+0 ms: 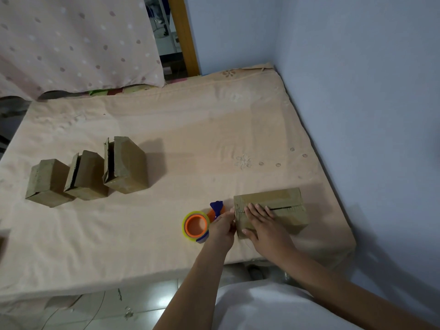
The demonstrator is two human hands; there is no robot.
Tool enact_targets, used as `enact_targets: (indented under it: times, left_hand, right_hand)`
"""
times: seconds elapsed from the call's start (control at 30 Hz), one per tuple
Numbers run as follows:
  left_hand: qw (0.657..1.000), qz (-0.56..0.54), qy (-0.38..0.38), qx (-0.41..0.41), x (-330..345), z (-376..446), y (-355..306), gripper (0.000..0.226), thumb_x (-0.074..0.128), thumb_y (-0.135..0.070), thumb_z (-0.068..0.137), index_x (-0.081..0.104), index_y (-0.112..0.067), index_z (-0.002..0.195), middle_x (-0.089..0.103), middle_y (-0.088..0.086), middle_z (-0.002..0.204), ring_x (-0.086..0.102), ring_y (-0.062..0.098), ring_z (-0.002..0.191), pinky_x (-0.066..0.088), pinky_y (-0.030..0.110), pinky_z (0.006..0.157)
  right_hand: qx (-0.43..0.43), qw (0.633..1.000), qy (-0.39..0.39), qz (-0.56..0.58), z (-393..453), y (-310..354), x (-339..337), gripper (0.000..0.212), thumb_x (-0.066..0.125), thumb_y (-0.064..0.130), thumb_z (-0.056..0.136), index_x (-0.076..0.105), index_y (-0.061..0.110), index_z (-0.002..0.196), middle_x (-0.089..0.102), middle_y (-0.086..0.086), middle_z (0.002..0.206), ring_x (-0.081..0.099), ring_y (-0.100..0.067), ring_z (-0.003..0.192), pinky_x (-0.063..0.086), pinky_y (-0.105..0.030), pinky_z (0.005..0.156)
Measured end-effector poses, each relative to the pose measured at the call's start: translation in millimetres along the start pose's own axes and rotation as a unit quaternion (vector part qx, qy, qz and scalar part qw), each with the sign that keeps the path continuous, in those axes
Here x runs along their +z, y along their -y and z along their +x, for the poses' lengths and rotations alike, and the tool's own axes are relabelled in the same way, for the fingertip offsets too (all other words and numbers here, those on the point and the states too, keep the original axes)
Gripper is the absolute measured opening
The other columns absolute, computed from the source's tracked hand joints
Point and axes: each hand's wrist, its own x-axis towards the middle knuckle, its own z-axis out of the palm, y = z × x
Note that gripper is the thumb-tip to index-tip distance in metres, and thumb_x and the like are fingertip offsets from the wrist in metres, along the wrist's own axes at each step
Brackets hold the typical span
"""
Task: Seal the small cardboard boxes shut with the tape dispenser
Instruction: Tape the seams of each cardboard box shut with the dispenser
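Right hand (262, 225) lies flat, fingers spread, on the box (271, 214) at its left end. Left hand (222, 226) grips the tape dispenser (200, 222) just left of it, fingers curled. I'd keep those flaps pinned and pull tape straight along the open seam.

Plain brown on all four cardboard boxes: the near box (271, 213) at 4 o'clock, three more (50, 182) (87, 178) (126, 164) at 9 o'clock. Orange core, yellowish roll, blue blade guard on the tape dispenser (200, 222). Pale peach on the bed sheet (166, 129), with faint embroidered flowers. Pink with scattered spots on the curtain (71, 44) at 11 o'clock. Light blue on the wall (357, 67).
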Motion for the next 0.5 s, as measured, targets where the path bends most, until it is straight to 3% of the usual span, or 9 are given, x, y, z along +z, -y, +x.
enact_targets:
  times: [0.1, 0.2, 0.27, 0.33, 0.4, 0.5]
  left_hand:
    - [0.999, -0.009, -0.029, -0.022, 3.8, 3.6, 2.0, 0.017, 0.063, -0.002, 0.093, 0.065, -0.004, 0.110, 0.068, 0.012, 0.096, 0.068, 0.019, 0.076, 0.058, 0.028, 0.060]
    - [0.999, 0.010, -0.043, -0.009, 3.9, 12.6, 4.5, 0.028, 0.056, 0.000, 0.095, 0.061, 0.001, 0.123, 0.069, 0.019, 0.110, 0.068, 0.030, 0.099, 0.059, 0.038, 0.082]
    - [0.996, 0.032, -0.072, 0.028, 7.1, 6.7, 2.0, 0.022, 0.059, -0.001, 0.095, 0.064, 0.000, 0.116, 0.069, 0.017, 0.100, 0.066, 0.031, 0.091, 0.057, 0.038, 0.080]
    - [0.985, 0.111, -0.098, 0.088, 10.6, -1.1, -0.6, 0.017, 0.060, -0.015, 0.098, 0.063, -0.008, 0.113, 0.066, 0.008, 0.097, 0.063, 0.023, 0.090, 0.055, 0.036, 0.084]
    - [0.962, 0.223, -0.075, 0.139, 13.7, -13.2, -3.4, 0.027, 0.059, -0.032, 0.098, 0.059, -0.019, 0.122, 0.064, 0.001, 0.108, 0.061, 0.020, 0.102, 0.054, 0.037, 0.092]
    - [0.918, 0.349, -0.032, 0.184, 16.5, -23.1, -2.4, 0.044, 0.068, -0.040, 0.091, 0.053, -0.028, 0.131, 0.061, -0.004, 0.117, 0.060, 0.016, 0.102, 0.055, 0.032, 0.084]
  right_hand:
    - [-0.006, 1.000, -0.010, -0.011, 1.5, 1.6, 1.9, 0.065, 0.036, 0.051, 0.092, 0.059, 0.011, 0.137, 0.058, -0.003, 0.142, 0.053, -0.018, 0.134, 0.005, -0.031, 0.119]
    - [0.001, 1.000, -0.009, -0.020, -0.5, 3.3, 0.3, 0.068, 0.029, 0.052, 0.094, 0.055, 0.011, 0.142, 0.053, -0.003, 0.147, 0.047, -0.018, 0.139, -0.003, -0.029, 0.121]
    - [-0.017, 0.999, -0.046, -0.017, -1.0, 1.2, -4.2, 0.075, 0.016, 0.054, 0.095, 0.035, 0.012, 0.154, 0.032, -0.002, 0.161, 0.026, -0.016, 0.150, -0.009, -0.027, 0.122]
    - [-0.021, 0.999, -0.043, 0.025, -1.0, 2.9, -13.9, 0.066, 0.018, 0.051, 0.103, 0.019, 0.016, 0.159, 0.014, 0.003, 0.166, 0.009, -0.013, 0.154, -0.007, -0.028, 0.123]
    - [-0.005, 0.994, -0.046, 0.096, -4.2, 8.2, -26.5, 0.055, 0.029, 0.042, 0.108, 0.024, 0.020, 0.158, 0.020, 0.006, 0.165, 0.016, -0.013, 0.152, 0.007, -0.028, 0.123]
    - [0.083, 0.954, -0.123, 0.262, -9.8, 9.8, -39.6, 0.040, 0.038, 0.034, 0.107, 0.050, 0.023, 0.144, 0.060, 0.003, 0.138, 0.057, -0.014, 0.123, 0.046, -0.026, 0.101]
